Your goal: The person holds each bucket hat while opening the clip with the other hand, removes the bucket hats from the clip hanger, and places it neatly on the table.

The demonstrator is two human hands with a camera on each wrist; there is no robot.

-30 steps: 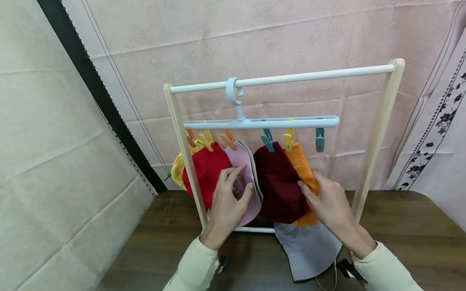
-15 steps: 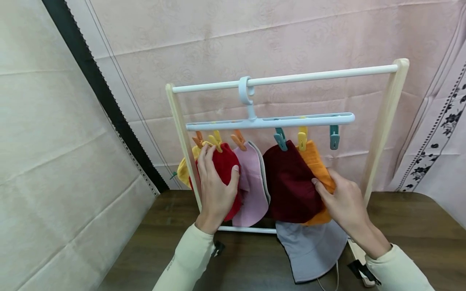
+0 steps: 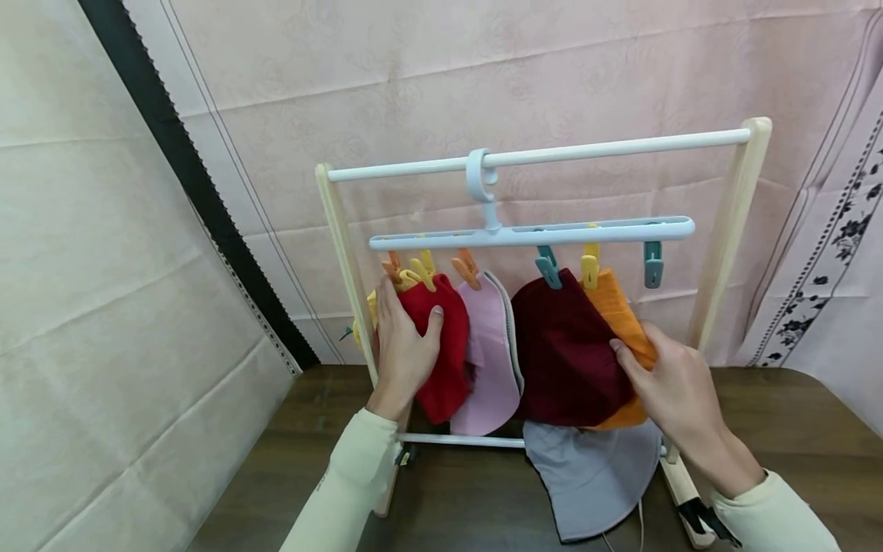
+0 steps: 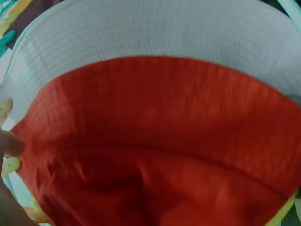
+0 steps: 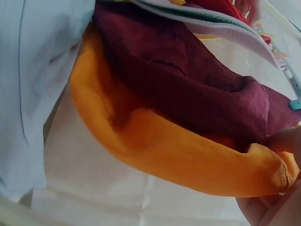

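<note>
Several cloth hats hang by clothespins from a light blue clip hanger. My left hand rests against the left side of the red hat, fingers extended and thumb spread. That hat's stitched brim fills much of the left wrist view. A yellow hat is mostly hidden behind my left hand. My right hand pinches the edge of the orange hat, its thumb close to the maroon hat. Between the red and maroon hats hang a pink hat and a grey one behind it.
The hanger hooks over the white top bar of a small rack on a dark wooden table. A grey-blue hat with a cord lies low at the front. A teal clothespin at the right end holds nothing.
My left hand has moved left from the pink hat to the red hat's left side. The hanger with its hats has shifted right along the bar, my right hand moving with the orange hat.
</note>
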